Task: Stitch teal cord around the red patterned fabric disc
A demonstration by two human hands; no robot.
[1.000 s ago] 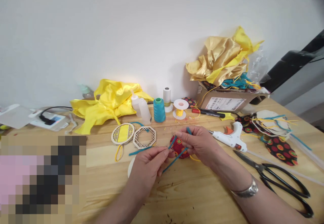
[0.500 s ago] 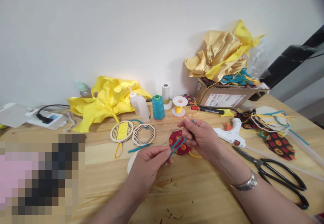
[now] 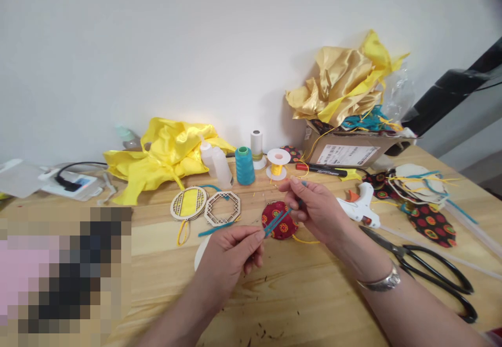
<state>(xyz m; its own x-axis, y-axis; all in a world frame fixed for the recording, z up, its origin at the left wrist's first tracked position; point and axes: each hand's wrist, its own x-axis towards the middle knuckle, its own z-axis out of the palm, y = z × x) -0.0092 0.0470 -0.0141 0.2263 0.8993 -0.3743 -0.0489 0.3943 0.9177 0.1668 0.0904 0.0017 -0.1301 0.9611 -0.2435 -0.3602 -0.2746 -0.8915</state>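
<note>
A teal cord (image 3: 277, 223) runs in two strands between my hands. My left hand (image 3: 241, 250) pinches its lower end between thumb and fingertips. Up and to the right, my right hand (image 3: 309, 203) is closed on the other end, with a bit of cord showing above the thumb. Behind the strands lies a round red patterned fabric piece (image 3: 280, 229) with a yellow loop. A pale disc (image 3: 201, 254) is partly covered by my left hand. Beyond it lie an octagonal wooden lattice frame (image 3: 223, 209) and a round lattice frame (image 3: 189, 204) backed with yellow.
Black-handled scissors (image 3: 415, 263) and a white glue gun (image 3: 363, 205) lie right of my hands. Farther back stand a teal thread cone (image 3: 245, 169), a spool of yellow cord (image 3: 278, 165), bottles (image 3: 222, 168) and a cardboard box (image 3: 341, 145) of fabric. Yellow satin (image 3: 164, 153) is heaped at the left.
My right hand has shifted slightly right and the fingers have moved on the cord. The two strands now lie closer together. My left hand stays nearly in place.
</note>
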